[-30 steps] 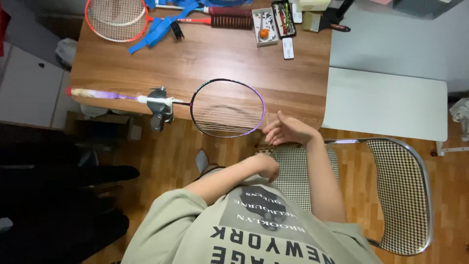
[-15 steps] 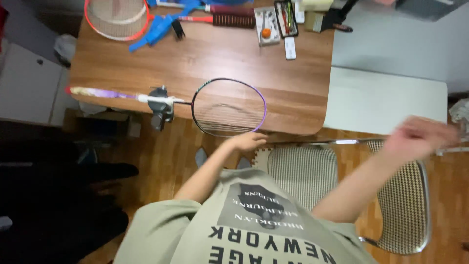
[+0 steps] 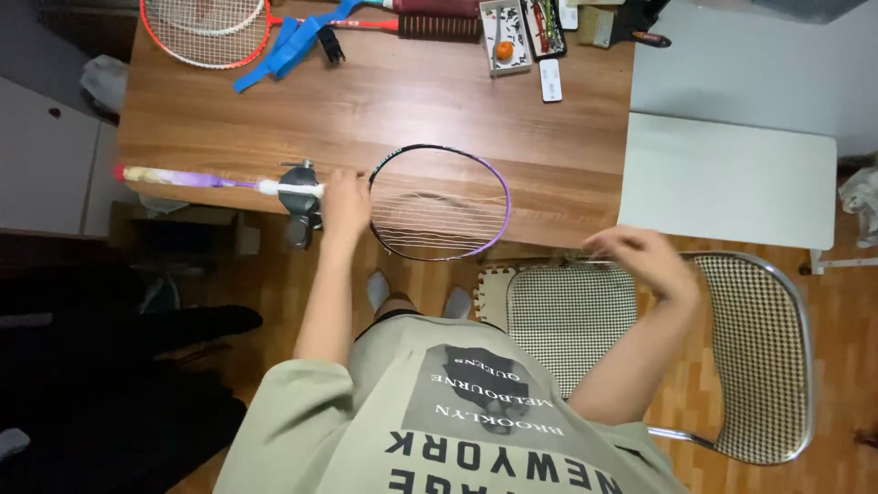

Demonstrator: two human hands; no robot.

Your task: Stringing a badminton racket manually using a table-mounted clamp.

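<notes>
The purple badminton racket point(image 3: 439, 201) lies at the near edge of the wooden table point(image 3: 412, 101), its head only partly strung, loose strings sagging across the lower half. The left hand point(image 3: 346, 203) grips the racket's throat beside a clamp point(image 3: 298, 197). The right hand point(image 3: 636, 258), fingers loosely curled, seems to pinch a thin string, held well right of the racket above a checked chair point(image 3: 741, 348). Beyond the racket lies an orange racket point(image 3: 206, 27).
</notes>
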